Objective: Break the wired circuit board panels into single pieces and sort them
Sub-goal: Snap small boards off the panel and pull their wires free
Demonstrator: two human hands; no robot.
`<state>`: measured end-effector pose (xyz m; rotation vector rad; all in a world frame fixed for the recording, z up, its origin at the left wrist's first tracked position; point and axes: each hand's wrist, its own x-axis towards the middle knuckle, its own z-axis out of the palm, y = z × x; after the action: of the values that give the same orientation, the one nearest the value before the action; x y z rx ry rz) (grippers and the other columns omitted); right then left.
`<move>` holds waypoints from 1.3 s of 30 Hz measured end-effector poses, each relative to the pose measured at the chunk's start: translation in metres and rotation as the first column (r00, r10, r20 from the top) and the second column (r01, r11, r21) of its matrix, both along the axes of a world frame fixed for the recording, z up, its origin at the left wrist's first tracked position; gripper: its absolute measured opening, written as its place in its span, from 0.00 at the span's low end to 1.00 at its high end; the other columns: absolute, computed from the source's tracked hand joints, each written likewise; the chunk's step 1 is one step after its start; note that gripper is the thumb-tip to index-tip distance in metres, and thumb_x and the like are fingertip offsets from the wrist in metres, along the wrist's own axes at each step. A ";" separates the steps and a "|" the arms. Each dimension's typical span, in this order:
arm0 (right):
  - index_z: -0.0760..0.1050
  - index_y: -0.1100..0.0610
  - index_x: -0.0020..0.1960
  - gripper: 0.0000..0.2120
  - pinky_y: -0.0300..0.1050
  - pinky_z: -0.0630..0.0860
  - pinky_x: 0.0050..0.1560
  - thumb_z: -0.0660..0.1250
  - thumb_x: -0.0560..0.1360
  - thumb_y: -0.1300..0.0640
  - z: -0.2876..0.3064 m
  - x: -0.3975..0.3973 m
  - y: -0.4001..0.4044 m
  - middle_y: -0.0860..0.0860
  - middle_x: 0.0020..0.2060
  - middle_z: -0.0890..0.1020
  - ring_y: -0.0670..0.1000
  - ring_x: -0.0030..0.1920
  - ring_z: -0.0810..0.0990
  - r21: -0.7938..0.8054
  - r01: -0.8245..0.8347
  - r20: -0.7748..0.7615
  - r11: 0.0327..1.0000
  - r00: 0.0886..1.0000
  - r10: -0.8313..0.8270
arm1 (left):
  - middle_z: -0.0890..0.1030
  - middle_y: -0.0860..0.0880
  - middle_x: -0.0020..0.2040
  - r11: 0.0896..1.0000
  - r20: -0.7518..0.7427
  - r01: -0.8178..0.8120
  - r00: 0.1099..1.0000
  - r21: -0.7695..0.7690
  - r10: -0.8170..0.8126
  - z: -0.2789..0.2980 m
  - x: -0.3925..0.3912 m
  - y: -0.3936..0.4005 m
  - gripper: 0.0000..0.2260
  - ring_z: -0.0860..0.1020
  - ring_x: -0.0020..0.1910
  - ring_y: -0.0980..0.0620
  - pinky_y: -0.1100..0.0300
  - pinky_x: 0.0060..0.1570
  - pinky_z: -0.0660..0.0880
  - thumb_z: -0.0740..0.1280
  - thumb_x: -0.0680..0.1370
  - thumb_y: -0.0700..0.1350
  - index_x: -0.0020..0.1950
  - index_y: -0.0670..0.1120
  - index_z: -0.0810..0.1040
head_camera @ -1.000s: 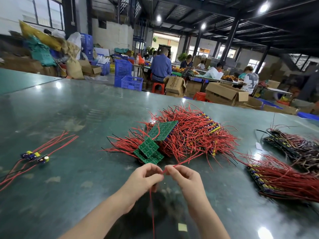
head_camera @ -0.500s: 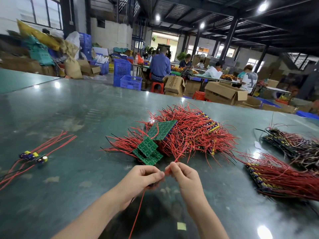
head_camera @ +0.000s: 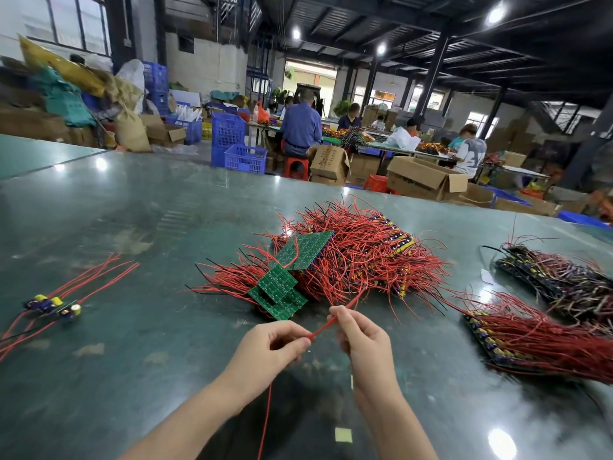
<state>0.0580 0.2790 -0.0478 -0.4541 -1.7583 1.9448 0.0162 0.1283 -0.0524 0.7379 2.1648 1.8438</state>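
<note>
A heap of green circuit board panels with many red wires lies in the middle of the dark green table. Just in front of it, my left hand and my right hand hold a small piece between them. A red wire runs between the two hands, and another red wire hangs down below my left hand. The piece itself is mostly hidden by my fingers. At the far left, a few single pieces with long red wires lie apart on the table.
Two more stacks of wired panels lie at the right, one with red wires and one with darker wires. A small yellow square lies on the table near me. Behind the table are cardboard boxes, blue crates and seated people.
My hands have drawn slightly apart, so a stretch of red wire now shows between them. The hanging wire under my left hand has swung. The heaps have not moved.
</note>
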 end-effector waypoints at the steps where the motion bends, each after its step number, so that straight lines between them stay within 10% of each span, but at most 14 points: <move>1: 0.85 0.53 0.39 0.08 0.35 0.65 0.35 0.69 0.74 0.56 0.000 0.000 0.000 0.44 0.28 0.77 0.39 0.27 0.67 -0.018 0.016 0.000 1.000 1.000 -0.016 | 0.80 0.51 0.32 1.000 -0.013 -0.005 1.000 -0.025 0.005 0.000 0.000 -0.001 0.05 0.76 0.34 0.59 0.65 0.40 0.73 0.70 0.76 0.40 0.43 0.49 0.83; 10: 0.84 0.52 0.43 0.09 0.37 0.67 0.33 0.65 0.77 0.52 0.003 -0.003 -0.007 0.48 0.35 0.84 0.43 0.28 0.68 -0.048 0.019 -0.015 0.999 1.000 -0.019 | 0.85 0.44 0.42 0.954 0.475 0.044 0.859 0.297 -0.188 0.006 -0.003 -0.001 0.06 0.81 0.39 0.54 0.62 0.40 0.76 0.68 0.73 0.41 0.43 0.45 0.86; 19: 0.80 0.48 0.29 0.17 0.33 0.63 0.30 0.66 0.77 0.51 -0.006 0.005 -0.030 0.44 0.23 0.76 0.40 0.25 0.69 0.436 -0.308 0.173 0.846 0.951 0.257 | 0.85 0.47 0.42 0.876 0.440 -0.259 0.896 0.406 0.061 0.006 -0.014 -0.005 0.10 0.81 0.34 0.58 0.66 0.30 0.75 0.73 0.62 0.46 0.41 0.46 0.85; 31: 0.79 0.49 0.33 0.13 0.30 0.67 0.33 0.67 0.75 0.57 0.000 0.005 -0.031 0.43 0.27 0.81 0.38 0.29 0.75 0.500 -0.281 0.202 0.819 0.958 0.206 | 0.84 0.50 0.39 0.923 0.302 -0.182 0.950 0.339 0.077 -0.001 -0.013 -0.003 0.12 0.81 0.39 0.55 0.63 0.40 0.78 0.75 0.65 0.37 0.47 0.43 0.80; 39: 0.81 0.56 0.40 0.09 0.34 0.68 0.31 0.65 0.77 0.60 0.002 0.004 -0.030 0.49 0.30 0.83 0.42 0.27 0.72 0.264 -0.327 0.194 0.907 0.940 0.281 | 0.84 0.48 0.38 0.908 0.293 -0.201 0.952 0.368 0.091 -0.001 -0.014 -0.002 0.09 0.80 0.42 0.51 0.59 0.46 0.77 0.73 0.69 0.32 0.46 0.42 0.80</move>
<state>0.0619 0.2487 -0.0456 -0.2369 -2.2922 1.8386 0.0025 0.1259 -0.0531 0.3603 1.7390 2.3430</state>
